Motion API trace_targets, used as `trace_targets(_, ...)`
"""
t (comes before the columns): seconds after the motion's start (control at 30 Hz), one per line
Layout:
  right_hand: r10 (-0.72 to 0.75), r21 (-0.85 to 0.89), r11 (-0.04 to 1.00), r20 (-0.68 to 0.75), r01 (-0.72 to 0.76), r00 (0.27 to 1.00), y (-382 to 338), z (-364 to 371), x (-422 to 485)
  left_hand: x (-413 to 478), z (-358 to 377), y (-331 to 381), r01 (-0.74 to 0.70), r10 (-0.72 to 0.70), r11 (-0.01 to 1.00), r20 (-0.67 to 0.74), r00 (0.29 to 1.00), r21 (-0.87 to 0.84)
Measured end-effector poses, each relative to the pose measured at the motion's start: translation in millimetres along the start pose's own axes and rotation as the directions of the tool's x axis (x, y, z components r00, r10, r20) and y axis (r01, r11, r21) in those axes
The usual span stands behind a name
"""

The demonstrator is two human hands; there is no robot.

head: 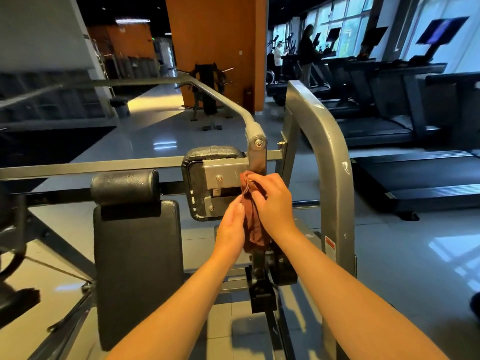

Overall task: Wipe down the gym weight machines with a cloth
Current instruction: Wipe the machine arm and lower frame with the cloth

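- The fingers (pixel 259 181) of the right hand (pixel 275 201) were curled over the bunched top of the cloth (pixel 253 224), grasping it at the foot of the pivot post (pixel 257 157).
- The left hand (pixel 231 227) pinched the hanging part of the same cloth from its left side, fingertips closed on the fabric.
- The cloth, dark reddish-brown, hung as a twisted strip between the two hands. Its top lay against the right edge of the metal bracket (pixel 226 168) and its tail fell toward the black adjuster block (pixel 262 271) below.
- The bracket was bolted to the back of a black pad (pixel 213 153). A grey lever arm (pixel 223 100) rose from the pivot toward the upper left.
- Outward to the left stood a roller pad (pixel 124 185) above a long back pad (pixel 137 255). To the right stood the grey frame upright (pixel 335 157).
- Step in hand, by judgement: wiping at the pivot and bracket, with the cloth apparently being gathered or regripped, not spread flat.
- Next move, by judgement: fold the cloth into a flatter face, stroke across the bracket, then work along the lever arm, pads and upright. Bolt heads and plate edges could snag the fabric.
- Treadmills (pixel 389 105) lined the windows well apart on the right.
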State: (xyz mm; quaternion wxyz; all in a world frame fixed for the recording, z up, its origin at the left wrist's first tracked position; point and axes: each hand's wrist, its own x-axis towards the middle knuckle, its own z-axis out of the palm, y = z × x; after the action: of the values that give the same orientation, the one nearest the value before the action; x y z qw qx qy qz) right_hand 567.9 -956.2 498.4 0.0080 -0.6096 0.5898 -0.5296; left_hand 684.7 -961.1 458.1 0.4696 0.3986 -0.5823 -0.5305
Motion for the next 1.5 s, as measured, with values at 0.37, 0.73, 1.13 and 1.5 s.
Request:
trace_targets(0.37, 0.089, 0.092, 0.993, -0.136, -0.076, 0.987, -24.1, 14.5, -14.0, -2.0, -46.2, 1.6, 0.058, -0.061, 0.995, 0.034, 0.998, 0.080)
trace_targets(0.73, 0.047, 0.031, 0.998, -0.035, -0.046, 0.998, -37.5, 46.4, -11.2, 18.6, -65.6, 13.6, 0.042, -0.042, 0.999, 0.104, 0.994, 0.004)
trace_targets(1.13, 0.064, 0.027, 0.998, -0.060, -0.062, 0.996, -43.8, 49.5, -12.8, 14.7, -58.5, 8.9, 0.018, -0.012, 0.997, 0.079, 0.997, -0.069)
trace_targets(1.5, 0.094, 0.032, 0.995, -0.167, -0.090, 0.982, -51.4, 42.1, 1.0, 8.7, -54.3, 9.6, -0.021, 0.026, 0.997, 0.065, 0.998, -0.077)
